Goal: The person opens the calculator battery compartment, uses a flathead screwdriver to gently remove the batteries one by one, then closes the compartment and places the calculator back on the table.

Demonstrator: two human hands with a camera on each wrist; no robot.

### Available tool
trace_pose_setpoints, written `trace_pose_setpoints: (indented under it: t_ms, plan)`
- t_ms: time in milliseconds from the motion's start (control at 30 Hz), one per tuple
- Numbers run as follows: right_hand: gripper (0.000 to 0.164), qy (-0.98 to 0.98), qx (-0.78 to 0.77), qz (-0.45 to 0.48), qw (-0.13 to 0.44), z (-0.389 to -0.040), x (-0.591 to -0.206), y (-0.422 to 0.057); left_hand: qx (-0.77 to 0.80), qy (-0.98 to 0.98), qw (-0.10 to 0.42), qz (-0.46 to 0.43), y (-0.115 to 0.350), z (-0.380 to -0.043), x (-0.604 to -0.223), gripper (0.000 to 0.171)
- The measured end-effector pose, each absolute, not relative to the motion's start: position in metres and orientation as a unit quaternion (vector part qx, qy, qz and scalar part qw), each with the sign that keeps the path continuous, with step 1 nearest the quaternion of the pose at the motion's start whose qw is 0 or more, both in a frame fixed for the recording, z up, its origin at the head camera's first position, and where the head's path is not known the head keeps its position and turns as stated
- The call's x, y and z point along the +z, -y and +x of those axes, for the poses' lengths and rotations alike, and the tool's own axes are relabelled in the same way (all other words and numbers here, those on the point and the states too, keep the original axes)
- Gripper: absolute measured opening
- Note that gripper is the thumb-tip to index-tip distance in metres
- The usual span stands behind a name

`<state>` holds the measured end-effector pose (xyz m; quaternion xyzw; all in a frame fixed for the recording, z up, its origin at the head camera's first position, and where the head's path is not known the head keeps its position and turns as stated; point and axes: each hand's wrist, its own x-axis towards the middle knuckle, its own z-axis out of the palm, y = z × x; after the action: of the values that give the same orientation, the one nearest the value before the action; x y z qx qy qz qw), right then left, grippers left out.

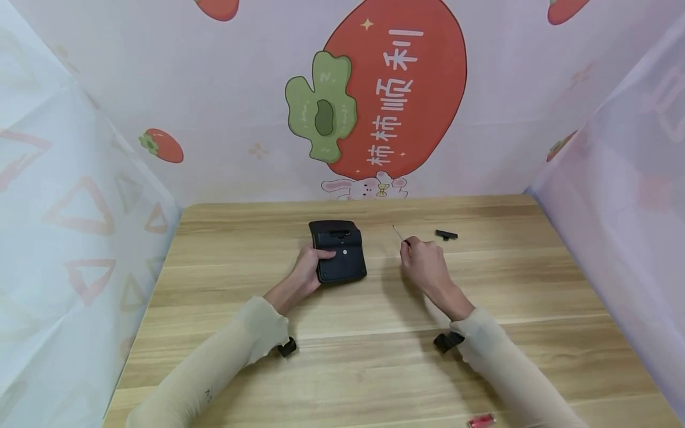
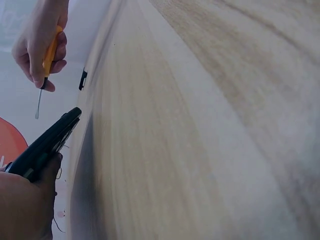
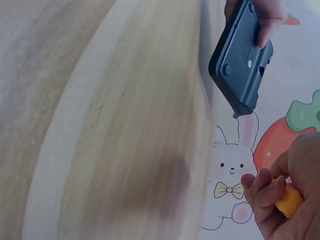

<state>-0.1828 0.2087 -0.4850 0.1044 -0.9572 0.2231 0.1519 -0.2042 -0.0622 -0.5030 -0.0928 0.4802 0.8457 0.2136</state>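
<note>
Left hand (image 1: 307,268) and right hand (image 1: 428,267) are both closed around things, side by side over a wood-grain table (image 1: 348,362). Largest in grip is a black device (image 1: 345,270), held above the tabletop in the left hand, thumb laid across the panel with the open slot. Next comes an orange-handled screwdriver (image 2: 51,55), clasped in the right hand, its tip apart from the device. Just beyond the right hand, to its right, lies a slim black cover (image 1: 446,235). Well behind that hand, toward the person, lies a small red piece (image 1: 481,421).
</note>
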Motion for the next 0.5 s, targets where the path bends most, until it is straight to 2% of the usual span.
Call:
trace_pose_setpoints:
  t_ms: [500]
  plan:
    - [0.027, 0.961, 0.231, 0.088, 0.125, -0.1859, -0.4876, -0.2070, 0.848, -0.477, 0.211, -0.095, 0.0661, -0.2064, -0.5043, 0.067]
